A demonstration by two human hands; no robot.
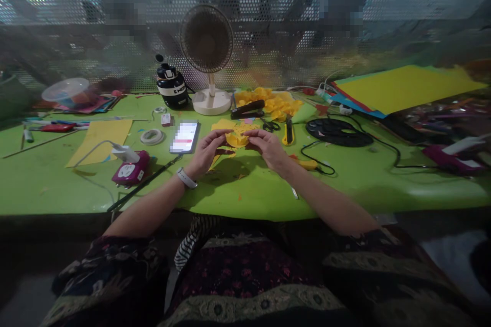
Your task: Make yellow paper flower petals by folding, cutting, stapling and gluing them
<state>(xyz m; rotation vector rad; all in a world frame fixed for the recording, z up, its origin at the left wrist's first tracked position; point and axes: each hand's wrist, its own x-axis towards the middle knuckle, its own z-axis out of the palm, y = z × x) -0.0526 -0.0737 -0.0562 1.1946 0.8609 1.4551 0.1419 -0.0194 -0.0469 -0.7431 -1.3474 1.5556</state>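
Note:
Between my two hands is a yellow paper flower (237, 139), held a little above the green table. My left hand (209, 150) pinches its left edge, and my right hand (267, 147) pinches the right edge. Yellow paper scraps (221, 125) lie under and around it. Just beyond are a pair of black-handled scissors (270, 125) and a black stapler (247, 110). To the right of my right hand lies a yellow cutter knife (288, 133). A yellow-handled tool (307, 164) sits partly hidden behind my right wrist.
A pile of yellow paper petals (270, 102), a fan (209, 61) and a dark bottle (171, 87) stand at the back. On the left are a phone (184, 137), a tape roll (152, 136) and a purple power adapter (131, 168). Coloured sheets (406, 87) and cables lie right.

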